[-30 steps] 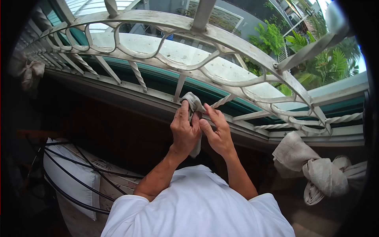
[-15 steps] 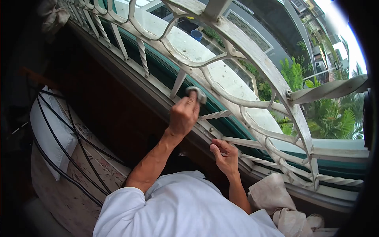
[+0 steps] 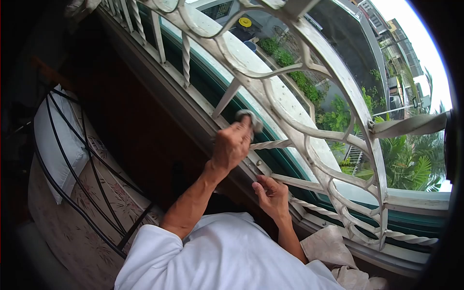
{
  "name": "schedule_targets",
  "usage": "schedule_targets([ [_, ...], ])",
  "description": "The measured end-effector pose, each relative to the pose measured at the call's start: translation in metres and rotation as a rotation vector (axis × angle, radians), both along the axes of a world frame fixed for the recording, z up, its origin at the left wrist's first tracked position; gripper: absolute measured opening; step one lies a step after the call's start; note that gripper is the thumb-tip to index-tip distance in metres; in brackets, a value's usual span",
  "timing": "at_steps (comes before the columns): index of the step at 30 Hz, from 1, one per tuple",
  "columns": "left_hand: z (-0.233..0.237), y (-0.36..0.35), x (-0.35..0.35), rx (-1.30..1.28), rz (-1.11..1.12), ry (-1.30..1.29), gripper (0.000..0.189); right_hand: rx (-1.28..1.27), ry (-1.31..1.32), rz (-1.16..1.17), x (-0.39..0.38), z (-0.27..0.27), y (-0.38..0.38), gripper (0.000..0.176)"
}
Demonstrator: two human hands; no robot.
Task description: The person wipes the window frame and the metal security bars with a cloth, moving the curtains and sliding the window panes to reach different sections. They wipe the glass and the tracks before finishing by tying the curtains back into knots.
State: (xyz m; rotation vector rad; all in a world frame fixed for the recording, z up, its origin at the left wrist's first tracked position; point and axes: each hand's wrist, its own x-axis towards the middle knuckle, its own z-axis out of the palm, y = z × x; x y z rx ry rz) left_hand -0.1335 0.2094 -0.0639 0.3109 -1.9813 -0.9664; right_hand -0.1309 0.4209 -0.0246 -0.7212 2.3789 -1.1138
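Observation:
My left hand [image 3: 233,145] is closed on a wadded greyish-white cloth [image 3: 250,121], blurred by motion. It reaches between the bars of a white metal window grille [image 3: 278,113], with the cloth over the green window track [image 3: 232,107] just behind. Lower right, my right hand [image 3: 273,197] has half-curled fingers and its thumb apart, with nothing visible in it. Its fingertips are right at the window frame's inner ledge [image 3: 260,166], near the base of a grille bar. A twisted bar [image 3: 271,144] slants between the two hands.
On the left, thin black metal rods [image 3: 72,159] cross in front of a flowered mattress [image 3: 104,217] and a white pillow [image 3: 60,145]. A bunched beige curtain [image 3: 331,246] hangs by my right forearm. Outside are a pale ledge [image 3: 290,104], plants and buildings.
The whole view has shifted a little. My left hand and the cloth stay at the track, near the same slanted bar. My right hand remains by the ledge, its fingers slightly more curled.

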Motion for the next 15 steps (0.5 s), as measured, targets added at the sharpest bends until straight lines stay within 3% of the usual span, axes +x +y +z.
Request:
schedule_targets([
  [1,0.001,0.000,0.005,0.027,-0.124,0.084,0.032,0.013,0.072,0.050,0.003,0.001,-0.004,0.021],
  [2,0.000,-0.003,0.014,0.133,-0.193,-0.055,0.030,0.016,0.064,0.065,0.006,0.002,-0.008,0.021],
  [5,0.015,-0.021,0.034,0.198,-0.272,-0.023,0.034,-0.036,0.036,0.128,0.006,0.009,-0.028,0.024],
  [7,0.020,-0.027,0.052,0.227,-0.191,0.042,0.030,-0.198,0.227,0.206,0.001,0.017,-0.043,0.028],
  [9,0.032,-0.036,0.066,0.543,0.147,0.242,0.026,-0.231,0.288,0.201,-0.001,0.023,-0.056,0.029],
  [11,0.039,-0.072,0.058,0.287,0.198,0.091,0.025,-0.312,0.615,0.262,-0.003,0.033,-0.077,0.025],
  [13,0.030,-0.101,0.032,0.209,0.062,0.034,0.028,-0.351,0.633,0.290,-0.001,0.036,-0.099,0.030],
  [15,0.016,-0.124,0.004,0.038,-0.012,0.042,0.026,-0.333,0.695,0.259,-0.001,0.044,-0.123,0.046],
])
